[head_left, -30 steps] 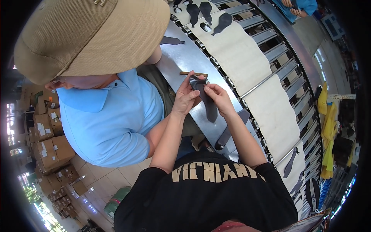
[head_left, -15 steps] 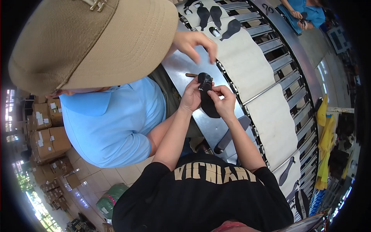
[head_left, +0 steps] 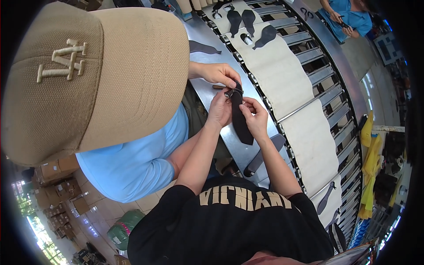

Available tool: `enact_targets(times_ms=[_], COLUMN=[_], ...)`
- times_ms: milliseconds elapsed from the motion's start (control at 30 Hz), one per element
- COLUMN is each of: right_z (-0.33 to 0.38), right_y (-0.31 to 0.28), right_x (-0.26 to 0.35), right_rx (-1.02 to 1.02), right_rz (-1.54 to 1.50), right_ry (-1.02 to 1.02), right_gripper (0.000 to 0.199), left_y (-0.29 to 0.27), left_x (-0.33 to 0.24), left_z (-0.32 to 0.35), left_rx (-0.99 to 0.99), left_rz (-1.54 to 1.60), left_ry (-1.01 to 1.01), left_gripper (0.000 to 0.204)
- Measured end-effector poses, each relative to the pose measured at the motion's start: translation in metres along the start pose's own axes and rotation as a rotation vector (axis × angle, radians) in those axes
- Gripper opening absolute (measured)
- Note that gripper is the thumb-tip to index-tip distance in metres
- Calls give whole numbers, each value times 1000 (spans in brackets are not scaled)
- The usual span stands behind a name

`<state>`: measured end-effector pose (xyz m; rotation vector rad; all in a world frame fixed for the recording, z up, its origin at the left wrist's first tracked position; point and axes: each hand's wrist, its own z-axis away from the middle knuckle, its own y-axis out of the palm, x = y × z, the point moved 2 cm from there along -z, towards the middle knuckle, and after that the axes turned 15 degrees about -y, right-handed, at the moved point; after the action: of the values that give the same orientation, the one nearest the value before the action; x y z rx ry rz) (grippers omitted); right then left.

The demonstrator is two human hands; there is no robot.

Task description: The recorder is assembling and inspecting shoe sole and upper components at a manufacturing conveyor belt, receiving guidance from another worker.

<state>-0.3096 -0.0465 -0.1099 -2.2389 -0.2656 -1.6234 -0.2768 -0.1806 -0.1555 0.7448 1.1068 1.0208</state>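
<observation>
The left hand (head_left: 219, 110) and the right hand (head_left: 255, 118) both close on a dark leather strap (head_left: 240, 119) held just above the near edge of the steel bench (head_left: 207, 59). The left hand's fingers pinch the strap's upper end, where a small metal buckle (head_left: 230, 93) sits; the right hand's fingers clamp the strap's side just below that, and the strap's pointed tail hangs down past the right wrist. A co-worker's hand (head_left: 216, 73), coming from a light blue sleeve, rests on the bench just above the strap, its fingertips touching the strap's top end. A tan cap (head_left: 92, 75) fills the space left of the bench. Beyond the bench's far edge runs a roller conveyor (head_left: 327, 88) covered with pale sheets (head_left: 282, 66), and dark cut leather pieces (head_left: 249, 22) lie on the sheets toward the conveyor's upper end. Another dark leather piece (head_left: 203, 47) lies on the bench above the co-worker's hand.
</observation>
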Motion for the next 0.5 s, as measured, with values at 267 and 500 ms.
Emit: enact_targets(times_ms=[267, 500], right_z=[21, 99], right_y=[-41, -10], right_x=[-66, -67], right_rx=[-273, 308], right_rz=[110, 945], right_ry=[10, -171], right_gripper=[36, 62], left_y=[4, -33], left_x=[12, 64], left_z=[87, 254], left_rx=[-494, -327], left_rz=[-502, -918], left_ry=[530, -336], left_gripper=[37, 29])
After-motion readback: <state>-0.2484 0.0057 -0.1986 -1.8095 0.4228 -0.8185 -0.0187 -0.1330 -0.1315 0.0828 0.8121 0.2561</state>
